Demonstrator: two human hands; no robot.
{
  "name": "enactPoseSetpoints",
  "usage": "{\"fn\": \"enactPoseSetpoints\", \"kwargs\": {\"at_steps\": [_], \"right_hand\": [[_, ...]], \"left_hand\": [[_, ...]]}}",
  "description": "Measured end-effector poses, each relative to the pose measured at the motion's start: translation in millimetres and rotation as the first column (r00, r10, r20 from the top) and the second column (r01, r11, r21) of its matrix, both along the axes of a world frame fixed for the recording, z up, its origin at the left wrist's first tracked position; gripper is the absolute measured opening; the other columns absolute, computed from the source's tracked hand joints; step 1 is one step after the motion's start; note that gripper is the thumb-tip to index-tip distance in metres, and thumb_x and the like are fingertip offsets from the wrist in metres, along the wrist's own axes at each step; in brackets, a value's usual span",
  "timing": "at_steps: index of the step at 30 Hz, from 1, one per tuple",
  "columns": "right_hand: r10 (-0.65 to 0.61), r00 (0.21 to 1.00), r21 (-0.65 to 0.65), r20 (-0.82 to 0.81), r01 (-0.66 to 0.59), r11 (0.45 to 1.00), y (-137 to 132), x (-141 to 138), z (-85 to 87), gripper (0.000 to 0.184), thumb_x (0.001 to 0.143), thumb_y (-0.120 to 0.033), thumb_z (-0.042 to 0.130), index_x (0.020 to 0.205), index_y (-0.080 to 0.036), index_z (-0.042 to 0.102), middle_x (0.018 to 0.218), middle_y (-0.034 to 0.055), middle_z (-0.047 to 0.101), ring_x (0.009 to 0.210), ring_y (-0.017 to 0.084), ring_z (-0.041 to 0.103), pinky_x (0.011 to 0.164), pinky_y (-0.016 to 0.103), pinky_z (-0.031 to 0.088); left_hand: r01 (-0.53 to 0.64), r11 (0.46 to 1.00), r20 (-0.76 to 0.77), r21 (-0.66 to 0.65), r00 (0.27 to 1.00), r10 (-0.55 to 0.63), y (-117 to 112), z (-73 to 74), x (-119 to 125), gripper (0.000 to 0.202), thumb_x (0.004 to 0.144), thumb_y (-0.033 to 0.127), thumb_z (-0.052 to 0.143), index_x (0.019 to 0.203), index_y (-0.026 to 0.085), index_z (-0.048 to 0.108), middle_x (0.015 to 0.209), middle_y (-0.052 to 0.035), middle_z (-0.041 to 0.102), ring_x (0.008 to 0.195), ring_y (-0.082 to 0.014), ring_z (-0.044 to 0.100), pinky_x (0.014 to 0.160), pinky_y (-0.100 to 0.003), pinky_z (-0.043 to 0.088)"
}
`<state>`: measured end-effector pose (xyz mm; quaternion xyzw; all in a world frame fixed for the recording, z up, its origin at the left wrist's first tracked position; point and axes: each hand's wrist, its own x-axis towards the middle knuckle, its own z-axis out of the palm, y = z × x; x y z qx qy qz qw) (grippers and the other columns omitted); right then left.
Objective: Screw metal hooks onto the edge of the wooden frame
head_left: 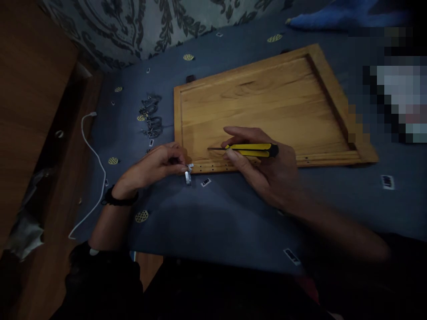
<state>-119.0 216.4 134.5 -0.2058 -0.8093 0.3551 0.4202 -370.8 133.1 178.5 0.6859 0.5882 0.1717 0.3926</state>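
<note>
At the near edge of the wooden panel [256, 106], the left hand [158, 163] has its thumb and fingertips pinched on a small metal piece [187, 178], which overhangs the border beside a row of dark holes. It looks stiff, light and perhaps slick, best steadied by its end with fingers clear of the holes. Just right of it, the right hand [275, 171] has thumb and fingers closed around a yellow-handled screwdriver [251, 149], its thin shaft pointing left over the panel; the thick handle should give a firm grip. The panel lies flat on the blue sheet [200, 226], probably rigid and fairly heavy, best lifted by its raised border. Farther off, left of the panel, sit tangled metal parts [152, 129], likely hard and prone to snagging.
</note>
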Motion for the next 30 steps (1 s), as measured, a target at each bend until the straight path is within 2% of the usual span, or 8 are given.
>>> {"fn": "enactPoseSetpoints", "kwargs": {"at_steps": [5,9,11,13,15,17,22,30], "right_hand": [[0.004,1.0,-0.01,-0.004,-0.004,1.0,0.0,-0.4,-0.4,0.034,0.101,-0.029,0.061,0.135,-0.025,0.064,0.106,0.0054,0.077,0.095,0.02,0.075,0.088,0.035,0.062],[0.009,1.0,-0.016,-0.009,-0.009,1.0,0.0,-0.5,-0.2,0.034,0.101,-0.028,0.061,0.135,-0.025,0.064,0.105,0.0053,0.076,0.095,0.02,0.075,0.087,0.035,0.062],[0.005,1.0,-0.024,0.002,-0.005,1.0,-0.3,-0.4,0.5,0.034,0.101,-0.03,0.06,0.135,-0.025,0.064,0.105,0.0055,0.076,0.095,0.02,0.074,0.087,0.036,0.062],[0.002,1.0,-0.036,0.012,-0.002,0.999,-1.0,-0.3,1.1,0.034,0.102,-0.032,0.06,0.134,-0.025,0.064,0.105,0.0056,0.076,0.095,0.02,0.074,0.088,0.036,0.062],[-0.003,1.0,-0.061,0.0,0.003,0.998,-1.8,-0.4,1.1,0.034,0.101,-0.032,0.06,0.134,-0.025,0.065,0.106,0.0056,0.076,0.096,0.02,0.074,0.088,0.036,0.063],[-0.002,1.0,-0.094,-0.023,-0.001,0.996,-2.6,-0.4,0.1,0.034,0.101,-0.032,0.061,0.134,-0.026,0.065,0.107,0.0056,0.076,0.095,0.02,0.075,0.088,0.037,0.063],[-0.021,1.0,-0.141,-0.022,0.018,0.99,-2.9,-0.1,-2.8,0.034,0.1,-0.034,0.062,0.133,-0.028,0.065,0.11,0.0062,0.076,0.092,0.021,0.076,0.087,0.038,0.063],[-0.04,0.999,-0.102,0.0,0.04,0.994,-3.9,-0.5,-0.1,0.033,0.099,-0.031,0.065,0.132,-0.027,0.066,0.105,0.0059,0.077,0.093,0.022,0.076,0.087,0.041,0.064]], "left_hand": [[-0.013,1.0,0.037,0.02,0.999,0.012,-2.9,3.0,0.0,0.023,0.095,0.037,0.064,0.083,0.018,0.069,0.088,-0.0033,0.066,0.086,-0.0165,0.061,0.079,-0.03,0.046],[-0.105,0.99,0.053,0.094,0.994,0.1,-15.0,5.0,5.2,0.028,0.1,0.044,0.059,0.098,0.018,0.068,0.098,-0.005,0.067,0.089,-0.0169,0.063,0.078,-0.03,0.047],[-0.155,0.974,0.017,0.167,0.988,0.154,-24.2,3.4,9.9,0.037,0.097,0.053,0.063,0.106,0.018,0.065,0.103,-0.006,0.065,0.093,-0.0187,0.062,0.081,-0.032,0.049],[-0.157,0.955,-0.049,0.25,0.984,0.174,-33.5,-0.7,15.1,0.053,0.087,0.063,0.071,0.114,0.018,0.064,0.109,-0.0077,0.062,0.102,-0.0223,0.06,0.088,-0.035,0.049],[-0.145,0.945,-0.112,0.295,0.976,0.185,-41.1,-7.2,19.8,0.064,0.081,0.067,0.073,0.122,0.019,0.063,0.114,-0.0094,0.06,0.11,-0.0257,0.057,0.094,-0.039,0.049],[-0.148,0.937,-0.144,0.315,0.969,0.202,-46.3,-14.7,23.7,0.069,0.081,0.069,0.071,0.128,0.021,0.061,0.118,-0.0103,0.059,0.114,-0.0276,0.055,0.097,-0.042,0.049],[-0.162,0.913,-0.184,0.374,0.952,0.244,-49.9,-28.7,29.1,0.066,0.083,0.07,0.069,0.128,0.022,0.062,0.118,-0.0105,0.058,0.114,-0.0284,0.054,0.098,-0.044,0.049],[-0.155,0.907,-0.152,0.391,0.961,0.229,-50.3,-31.6,27.1,0.049,0.089,0.053,0.074,0.122,0.02,0.063,0.122,-0.0108,0.059,0.117,-0.0278,0.054,0.099,-0.042,0.049]]}}
